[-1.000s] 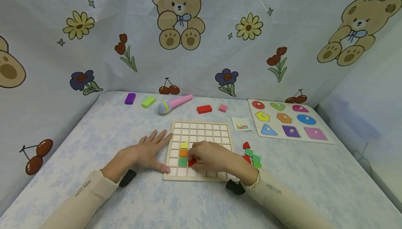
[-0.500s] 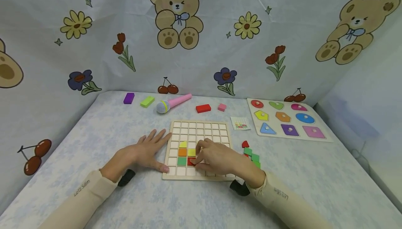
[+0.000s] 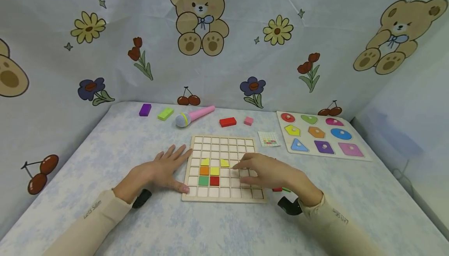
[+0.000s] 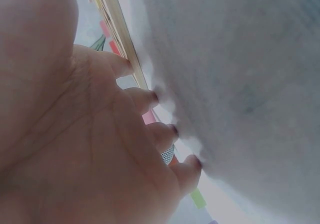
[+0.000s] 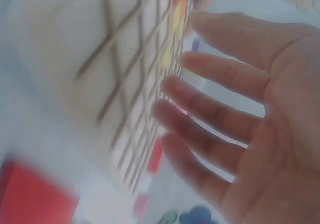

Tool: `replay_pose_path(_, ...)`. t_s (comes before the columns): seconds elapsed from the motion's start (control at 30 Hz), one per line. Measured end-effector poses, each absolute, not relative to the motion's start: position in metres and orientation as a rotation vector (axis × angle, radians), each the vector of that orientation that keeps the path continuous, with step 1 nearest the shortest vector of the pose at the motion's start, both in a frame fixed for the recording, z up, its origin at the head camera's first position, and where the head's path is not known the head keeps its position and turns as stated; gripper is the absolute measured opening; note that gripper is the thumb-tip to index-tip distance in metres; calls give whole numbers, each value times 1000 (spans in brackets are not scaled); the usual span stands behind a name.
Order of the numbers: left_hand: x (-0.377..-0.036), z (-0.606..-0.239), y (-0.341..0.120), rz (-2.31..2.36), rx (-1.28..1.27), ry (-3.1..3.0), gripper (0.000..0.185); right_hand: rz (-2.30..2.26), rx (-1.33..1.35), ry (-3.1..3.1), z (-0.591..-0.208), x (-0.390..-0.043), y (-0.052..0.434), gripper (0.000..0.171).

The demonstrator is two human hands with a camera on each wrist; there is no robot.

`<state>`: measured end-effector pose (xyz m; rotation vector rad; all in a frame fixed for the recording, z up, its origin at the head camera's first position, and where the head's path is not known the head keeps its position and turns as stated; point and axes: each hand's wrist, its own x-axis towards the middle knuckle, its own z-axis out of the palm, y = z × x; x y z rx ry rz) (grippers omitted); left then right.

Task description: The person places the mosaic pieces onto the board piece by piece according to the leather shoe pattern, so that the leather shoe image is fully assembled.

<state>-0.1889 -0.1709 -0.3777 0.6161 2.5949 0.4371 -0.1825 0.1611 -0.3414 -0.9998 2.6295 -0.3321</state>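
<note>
Grid board [image 3: 224,168] sits mid-tabletop, nearer the front edge. Left hand [image 3: 159,174] lies flat on the tabletop with fingers spread, thumb touching the board's left edge at its front corner; holds nothing. Right hand [image 3: 271,172] hovers over the board's right side, fingers relaxed and extended, empty; wrist view confirms a slack palm above the grid, though blurred. Tiles seated in the board's front-left area: yellow tile [image 3: 205,162], orange tile [image 3: 204,170], green tile [image 3: 204,180], red tile [image 3: 214,180], a second yellow [image 3: 214,171] beside the orange, a third yellow [image 3: 224,163] just off the right fingertips. Loose red and green tiles [image 3: 280,189] lie off the board's right edge, mostly hidden by the right hand. Shape puzzle [image 3: 320,139] at the right edge; pink toy microphone [image 3: 194,115] and coloured blocks along the back edge.
</note>
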Motion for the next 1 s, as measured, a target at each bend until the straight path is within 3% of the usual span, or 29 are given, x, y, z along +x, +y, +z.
replay_pose_path(0.47, -189, -375, -171, 418, 610, 2597, 124, -471, -823, 2610, -341, -192, 233, 25)
replay_pose_path(1.0, -188, -375, -170, 433, 604, 2598, 124, -499, -717, 2580, -349, -202, 241, 16)
